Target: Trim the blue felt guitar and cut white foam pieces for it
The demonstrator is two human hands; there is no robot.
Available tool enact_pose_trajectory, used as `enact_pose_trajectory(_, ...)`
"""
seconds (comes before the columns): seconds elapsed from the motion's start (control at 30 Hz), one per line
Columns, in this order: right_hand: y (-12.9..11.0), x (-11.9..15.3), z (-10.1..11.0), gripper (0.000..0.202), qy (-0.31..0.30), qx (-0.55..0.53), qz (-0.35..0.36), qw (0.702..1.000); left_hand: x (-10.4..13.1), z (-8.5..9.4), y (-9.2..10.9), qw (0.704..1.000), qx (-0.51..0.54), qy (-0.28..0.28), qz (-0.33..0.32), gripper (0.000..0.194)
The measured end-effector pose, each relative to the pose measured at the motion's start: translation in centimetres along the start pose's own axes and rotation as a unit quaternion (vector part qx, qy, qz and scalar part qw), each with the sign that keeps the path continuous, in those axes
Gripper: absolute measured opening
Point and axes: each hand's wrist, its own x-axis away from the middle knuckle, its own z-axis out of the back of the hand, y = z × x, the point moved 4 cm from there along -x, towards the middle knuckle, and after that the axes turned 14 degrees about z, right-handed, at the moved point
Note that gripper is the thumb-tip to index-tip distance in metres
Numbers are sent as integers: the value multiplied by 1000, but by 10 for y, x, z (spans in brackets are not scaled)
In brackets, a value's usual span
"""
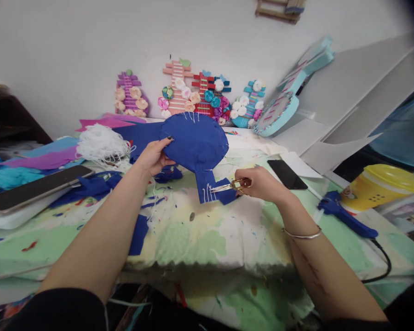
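My left hand grips the left edge of a blue guitar-shaped craft piece, thumb on its face. Its round body is up and its short neck points down toward me. White strings show at the body's top edge and near the neck's end. My right hand is closed around the handles of a pair of gold scissors. Their blades reach left over the neck, at the white strings. Whether the blades touch a string I cannot tell. Beneath the neck's right side lies a blue scrap.
White string lies heaped at the left, near a phone. On the right are another phone, a blue glue gun with its cord, and a yellow-lidded tub. Decorated craft guitars lean against the wall.
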Motion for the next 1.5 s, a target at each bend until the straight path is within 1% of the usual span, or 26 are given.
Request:
enact_pose_trajectory(0.23,1,0,-1,15,-9,14,-4,1000,-3,2,-1,1000,-8,-10,8,16)
enact_pose_trajectory(0.37,3,1,-2,15,1,12,-3,1000,-3,2,-2,1000,-17,-3,14,17)
enact_pose_trajectory(0.63,2,2,1,15,25,26,-5,999,-1,0,-2,1000,-14,-14,14,15)
enact_pose_trajectory(0.77,4,3,3,14,47,24,-25,998,-1,2,-1,1000,6,-13,9,14)
enact_pose_trajectory(0.87,7,5,6,21,55,22,-45,997,-1,4,1,1000,21,-9,2,13)
enact_pose_trajectory(0.97,7,7,9,31,50,16,-51,997,1,5,2,1000,29,-10,-2,12)
enact_pose_trajectory(1.07,6,7,10,35,47,5,-50,998,2,4,3,999,30,-12,-6,11)
enact_pose_trajectory(1.23,6,5,7,32,41,9,-50,998,2,4,3,999,31,-14,-2,10)
enact_pose_trajectory(1.5,2,3,7,29,23,57,-40,997,1,4,1,1000,26,-17,1,13)
